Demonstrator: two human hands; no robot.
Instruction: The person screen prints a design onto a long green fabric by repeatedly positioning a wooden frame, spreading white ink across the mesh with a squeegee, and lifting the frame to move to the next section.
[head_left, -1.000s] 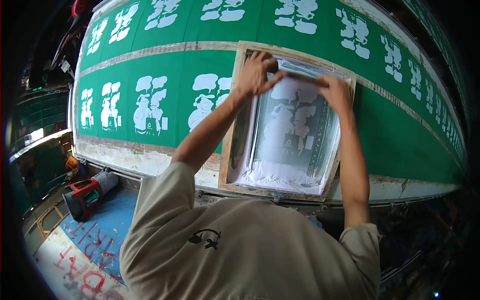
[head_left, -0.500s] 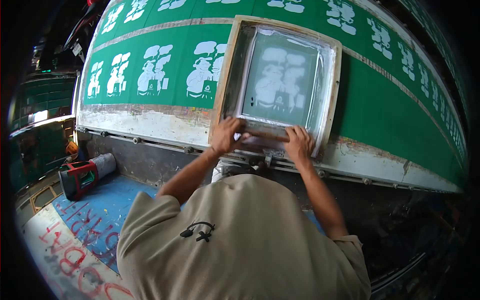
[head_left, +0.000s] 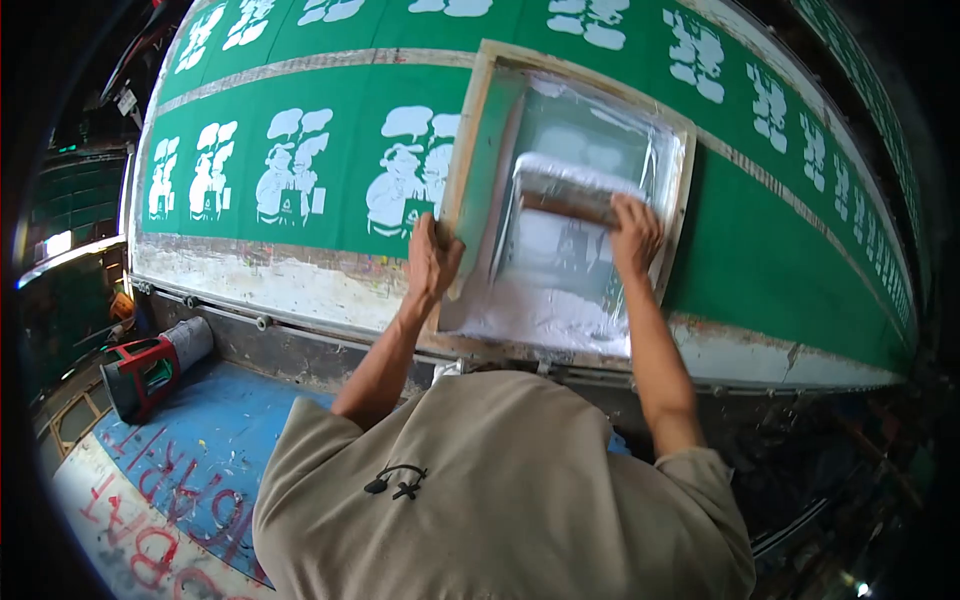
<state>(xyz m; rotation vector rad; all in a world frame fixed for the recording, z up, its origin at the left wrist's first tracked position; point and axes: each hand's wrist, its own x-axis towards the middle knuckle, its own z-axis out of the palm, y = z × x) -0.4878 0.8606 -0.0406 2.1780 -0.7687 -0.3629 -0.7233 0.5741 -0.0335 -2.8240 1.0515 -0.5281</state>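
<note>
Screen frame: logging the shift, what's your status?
Left hand gripping screen frame, left rail. Right hand holding squeegee mid-mesh. White ink pooled near edge. Green fabric beneath.

Fingers of the right hand [head_left: 633, 238] hid the end of the squeegee [head_left: 565, 195], and the left hand [head_left: 432, 262] fingertips were lost behind the frame [head_left: 462, 150].

One wooden printing screen [head_left: 474, 120] and one squeegee [head_left: 570, 195] show at upper centre. Two hands: one left hand [head_left: 432, 258], one right hand [head_left: 634, 232]. Four white figure prints [head_left: 285, 170] fill the near row, left of the screen. At lower left, one red stool [head_left: 135, 375] and one grey roll [head_left: 185, 340].
</note>
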